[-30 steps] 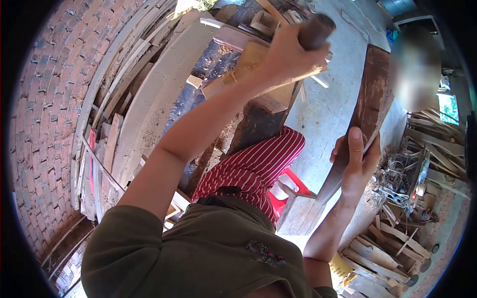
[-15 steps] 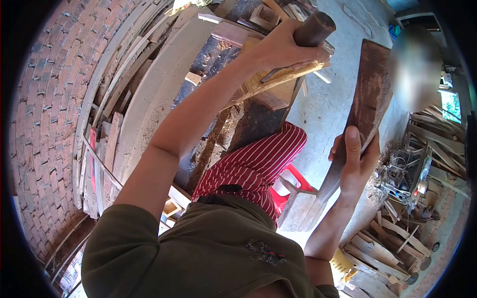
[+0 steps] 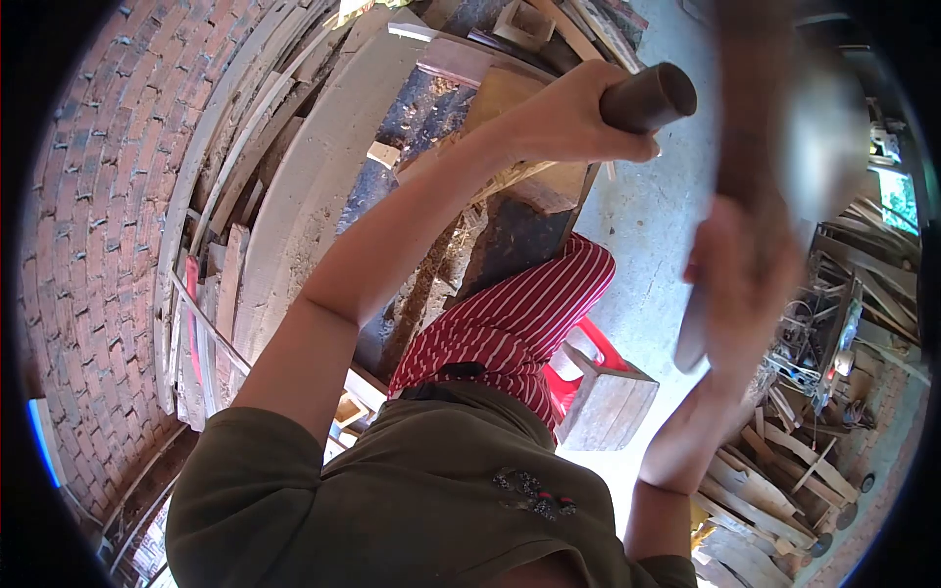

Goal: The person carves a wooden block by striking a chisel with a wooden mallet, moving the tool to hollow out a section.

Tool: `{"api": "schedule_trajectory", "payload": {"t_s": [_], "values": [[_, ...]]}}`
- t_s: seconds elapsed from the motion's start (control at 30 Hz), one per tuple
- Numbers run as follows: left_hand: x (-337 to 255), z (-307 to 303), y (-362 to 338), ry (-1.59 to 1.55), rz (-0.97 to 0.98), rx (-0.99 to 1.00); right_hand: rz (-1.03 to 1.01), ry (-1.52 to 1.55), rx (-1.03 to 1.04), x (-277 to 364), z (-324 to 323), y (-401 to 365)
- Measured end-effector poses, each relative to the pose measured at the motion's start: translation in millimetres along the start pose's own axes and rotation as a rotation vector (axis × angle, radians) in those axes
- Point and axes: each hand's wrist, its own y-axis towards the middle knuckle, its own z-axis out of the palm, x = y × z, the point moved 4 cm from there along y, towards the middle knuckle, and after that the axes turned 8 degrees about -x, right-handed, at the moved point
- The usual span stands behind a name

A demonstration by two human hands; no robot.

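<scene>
My left hand point(image 3: 593, 113) is closed around a dark cylindrical handle point(image 3: 649, 99), above a piece of yellowish wood point(image 3: 515, 178) at the workbench; the handle's lower end is hidden. At the right, my right hand point(image 3: 740, 284) grips a long dark wooden mallet point(image 3: 750, 127). Both this hand and the mallet are smeared by motion. The mallet stands upright in view, apart from the handle, and its lower end sticks out below my hand.
A wooden block point(image 3: 613, 407) and a red plastic stool point(image 3: 564, 387) are beside my striped trouser leg. Scrap wood point(image 3: 784, 490) is piled at the right. A brick wall point(image 3: 108, 245) and long planks point(image 3: 304, 196) line the left.
My right hand and the mallet have moved right and blurred. My left hand has shifted slightly right with the handle, and the yellowish wood beneath is now more hidden.
</scene>
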Motion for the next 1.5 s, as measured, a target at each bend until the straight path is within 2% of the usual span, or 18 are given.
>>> {"api": "schedule_trajectory", "payload": {"t_s": [0.07,0.13,0.2,0.27,0.33,0.4,0.5,0.57,0.67,0.7,0.73,0.87,0.97,1.0,1.2,1.23,1.4,1.5], "values": [[15,7,-6,-0.055,0.032,-0.042,-0.042,-0.034,0.142,-8,11,3],[14,5,-7,-0.108,0.05,-0.119,-0.237,0.075,-0.048,0,4,6],[12,12,-13,0.039,0.1,-0.048,-0.044,0.377,-0.19,16,-2,-9],[14,17,-13,0.103,0.194,-0.056,0.026,0.259,-0.169,-10,-4,-15],[20,18,-12,-0.122,0.036,-0.063,-0.125,0.051,0.062,0,13,-6],[15,13,-3,-0.068,0.143,-0.122,-0.042,0.106,0.057,-11,8,-6],[10,-10,7,0.153,-0.073,-0.299,0.108,0.368,-0.007,-33,10,-13],[29,-39,24,-0.145,-0.066,-0.635,0.144,0.319,-0.01,-46,9,-17],[-35,-72,21,-0.261,0.058,-0.715,0.194,0.205,-0.02,-81,8,-22],[-42,-84,24,-0.232,0.189,-0.584,0.245,0.172,-0.005,-93,10,-26],[-53,-91,15,-0.223,0.191,-0.581,0.295,0.143,0.012,-107,13,-30],[-46,-88,-33,0.922,-0.01,-0.216,0.388,0.118,0.036,-161,33,-49],[-11,-60,-78,1.226,-0.366,-0.022,0.447,0.2,0.022,-184,54,-62],[1,-53,-90,1.297,-0.471,0.053,0.438,0.222,0.005,-194,60,-67],[32,-47,-110,1.459,-0.379,0.004,0.514,0.196,0.066,-183,68,-68],[29,-52,-105,1.463,-0.374,0.012,0.432,0.154,0.031,-184,68,-66],[22,-99,-89,1.499,-0.382,0.332,0.443,0.197,-0.028,-189,58,-70],[24,-107,-77,1.531,-0.316,0.379,0.491,0.24,-0.033,-199,56,-76]]}}
